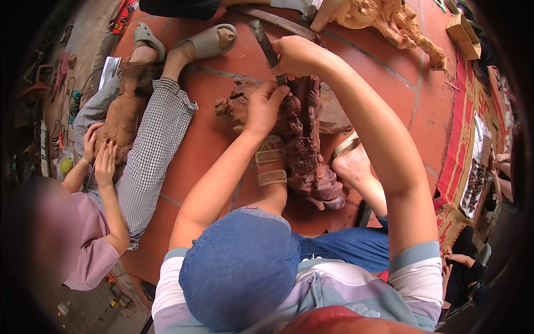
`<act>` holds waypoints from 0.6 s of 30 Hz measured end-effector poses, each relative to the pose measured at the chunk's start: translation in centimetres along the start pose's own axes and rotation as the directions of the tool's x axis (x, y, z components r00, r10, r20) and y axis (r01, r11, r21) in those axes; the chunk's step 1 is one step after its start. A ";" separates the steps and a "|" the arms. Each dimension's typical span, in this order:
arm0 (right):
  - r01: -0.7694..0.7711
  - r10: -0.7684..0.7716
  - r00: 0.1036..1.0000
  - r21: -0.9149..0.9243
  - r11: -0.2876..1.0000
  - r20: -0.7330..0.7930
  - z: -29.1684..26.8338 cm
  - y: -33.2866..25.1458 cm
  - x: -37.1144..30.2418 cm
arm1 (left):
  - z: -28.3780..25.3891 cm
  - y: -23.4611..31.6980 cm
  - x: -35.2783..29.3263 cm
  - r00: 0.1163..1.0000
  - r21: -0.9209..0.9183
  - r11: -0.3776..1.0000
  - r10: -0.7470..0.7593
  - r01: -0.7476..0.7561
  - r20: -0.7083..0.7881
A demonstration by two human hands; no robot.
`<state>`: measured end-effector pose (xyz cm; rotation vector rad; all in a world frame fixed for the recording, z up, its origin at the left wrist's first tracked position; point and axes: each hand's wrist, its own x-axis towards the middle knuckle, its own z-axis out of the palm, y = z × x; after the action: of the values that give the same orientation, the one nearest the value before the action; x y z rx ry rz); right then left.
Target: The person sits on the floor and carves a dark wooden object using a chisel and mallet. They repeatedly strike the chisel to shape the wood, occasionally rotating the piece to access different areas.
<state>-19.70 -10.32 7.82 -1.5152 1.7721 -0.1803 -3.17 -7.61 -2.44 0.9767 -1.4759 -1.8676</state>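
A dark red-brown carved wooden sculpture [303, 145] stands on the floor between my legs, its surface deeply cut. My right hand [296, 57] is closed around a long, flat, dark strip [261, 39], whose kind I cannot make out. The strip's far end points up and left; its lower end meets the top of the carving. My left hand [263, 108] pinches close to that lower end, thumb and fingertips touching it at the wood. Rough carved branches [236, 103] stick out left of my left hand. My right fingers partly cover the strip.
To the left, a seated person's hands [100, 156] rest on a paler wooden carving [122, 117]. A large light-coloured carving [384, 22] lies at the far right beside a wooden box [463, 36]. A patterned red mat [459, 139] runs along the right, with other people beyond.
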 end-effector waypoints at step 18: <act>0.070 -0.011 0.979 0.283 0.957 -0.204 0.7 1.9 -3.0 | -0.1 1.8 0.9 0.975 -0.002 0.992 -0.125 0.127 0.184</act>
<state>-20.80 -6.85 7.65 -1.3583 1.7789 -0.6067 -3.67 -8.79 -0.86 0.9321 -1.5353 -2.1042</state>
